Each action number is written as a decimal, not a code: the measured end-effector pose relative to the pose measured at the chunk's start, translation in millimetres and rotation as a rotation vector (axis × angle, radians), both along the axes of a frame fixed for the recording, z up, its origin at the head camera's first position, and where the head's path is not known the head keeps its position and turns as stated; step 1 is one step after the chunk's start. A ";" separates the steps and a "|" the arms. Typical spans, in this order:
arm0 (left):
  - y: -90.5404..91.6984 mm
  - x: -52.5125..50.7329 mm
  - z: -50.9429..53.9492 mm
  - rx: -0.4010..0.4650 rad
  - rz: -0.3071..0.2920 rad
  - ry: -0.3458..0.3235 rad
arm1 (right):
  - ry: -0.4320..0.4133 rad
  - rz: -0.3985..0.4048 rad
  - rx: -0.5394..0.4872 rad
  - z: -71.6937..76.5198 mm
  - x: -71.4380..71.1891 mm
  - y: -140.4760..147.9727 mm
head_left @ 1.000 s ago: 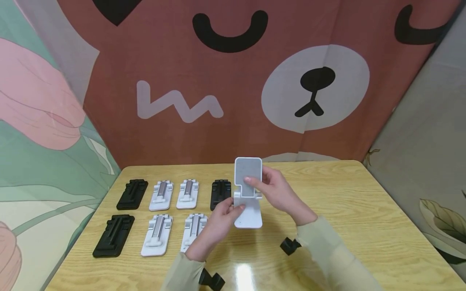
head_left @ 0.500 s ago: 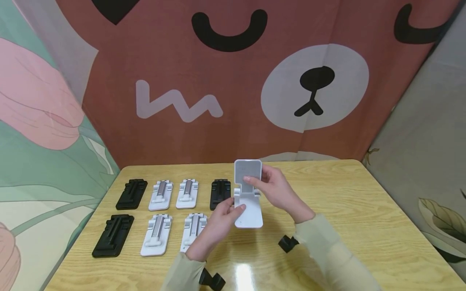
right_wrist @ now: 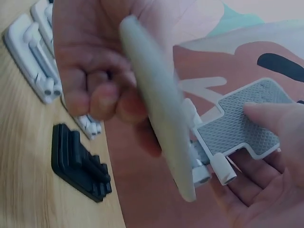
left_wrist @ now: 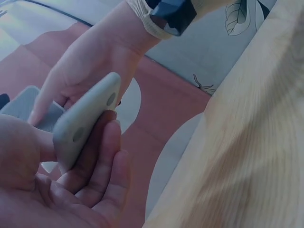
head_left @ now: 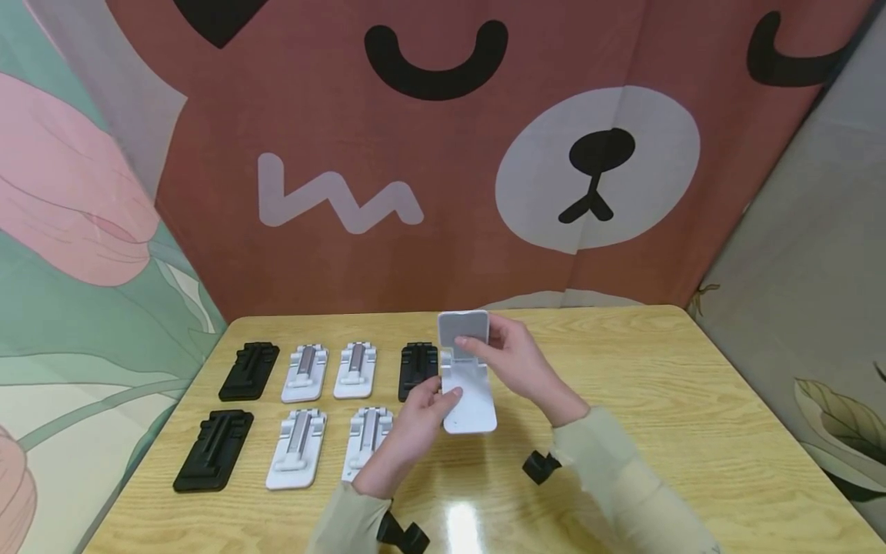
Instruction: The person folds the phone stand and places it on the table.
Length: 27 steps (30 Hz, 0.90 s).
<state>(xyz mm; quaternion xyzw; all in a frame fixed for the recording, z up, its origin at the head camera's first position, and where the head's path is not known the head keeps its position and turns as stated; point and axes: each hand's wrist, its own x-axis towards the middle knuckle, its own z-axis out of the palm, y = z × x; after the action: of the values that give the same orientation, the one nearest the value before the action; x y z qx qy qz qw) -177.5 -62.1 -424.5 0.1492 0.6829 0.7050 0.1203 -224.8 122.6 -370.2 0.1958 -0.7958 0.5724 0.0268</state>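
Observation:
A white folding phone stand [head_left: 471,404] is held up over the table between both hands. My left hand [head_left: 414,427] pinches its base at the left edge, thumb on the face. On the other side, my right hand [head_left: 521,365] grips the upper plate, its thumb pressing the grey textured pad [right_wrist: 251,116]. The hinge [right_wrist: 209,168] between base and plate shows in the right wrist view, with the plate angled away from the base. In the left wrist view, the underside of the base [left_wrist: 88,118] shows two round pads, with left fingers curled behind it.
Folded phone stands lie in two rows on the wooden table [head_left: 657,431]: black ones such as the near-left stand [head_left: 213,450] and the stand behind my left hand [head_left: 418,368], and several white ones, including one [head_left: 298,448] in the near row. A printed cloth [head_left: 443,254] hangs behind.
The upper plate has tilted on its hinge and looks shorter in the head view. My right hand has shifted slightly left with it; the left hand stays nearly still on the base.

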 end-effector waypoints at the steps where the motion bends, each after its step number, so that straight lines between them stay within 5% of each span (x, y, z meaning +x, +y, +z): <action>1: -0.2 -0.5 0.0 0.001 0.005 -0.004 | -0.007 0.001 -0.005 1.5 1.1 -0.8; 13: -2.1 -2.8 1.5 -0.014 0.046 -0.040 | 0.020 -0.093 -0.105 30.2 2.5 2.5; 27: -1.0 -0.6 1.9 0.000 0.066 -0.032 | -0.087 -0.125 -0.084 25.5 0.4 -1.1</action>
<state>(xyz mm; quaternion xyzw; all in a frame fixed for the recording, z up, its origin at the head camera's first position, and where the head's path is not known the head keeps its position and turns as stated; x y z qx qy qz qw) -178.1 -63.1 -422.7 0.1152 0.6854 0.7109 0.1076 -224.5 121.5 -344.7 0.1195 -0.7822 0.6104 0.0357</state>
